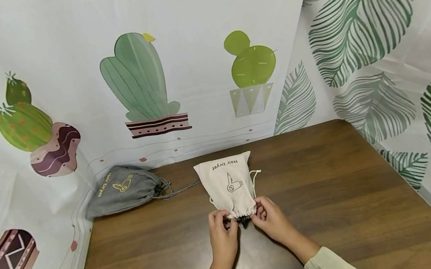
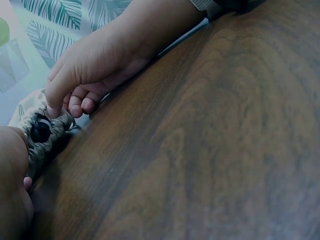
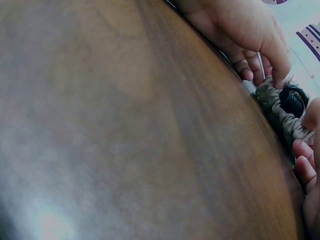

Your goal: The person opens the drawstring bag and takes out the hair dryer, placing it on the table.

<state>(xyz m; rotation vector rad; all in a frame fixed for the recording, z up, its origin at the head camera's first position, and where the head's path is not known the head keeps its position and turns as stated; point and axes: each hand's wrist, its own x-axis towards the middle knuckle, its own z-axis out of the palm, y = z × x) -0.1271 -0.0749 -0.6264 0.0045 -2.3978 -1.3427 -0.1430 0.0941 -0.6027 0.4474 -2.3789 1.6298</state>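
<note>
A cream drawstring bag (image 1: 224, 178) printed "Hair Dryer" lies on the wooden table with its gathered mouth toward me. My left hand (image 1: 222, 237) pinches the left side of that mouth between thumb and fingers. On the opposite side my right hand (image 1: 273, 221) pinches the cloth edge in the same way. A black coiled part (image 3: 291, 102) shows inside the puckered opening, between both hands in the right wrist view. The rest of what the bag contains is hidden by the cloth. White drawstring ends (image 1: 255, 174) stick out at the bag's right side.
A grey drawstring bag (image 1: 123, 195) with yellow "Hair Dryer" print lies at the table's back left, its cord trailing toward the cream bag. Printed cloth (image 1: 197, 75) with cacti and leaves hangs behind the brown table (image 1: 334, 181). A black device sits on my right wrist.
</note>
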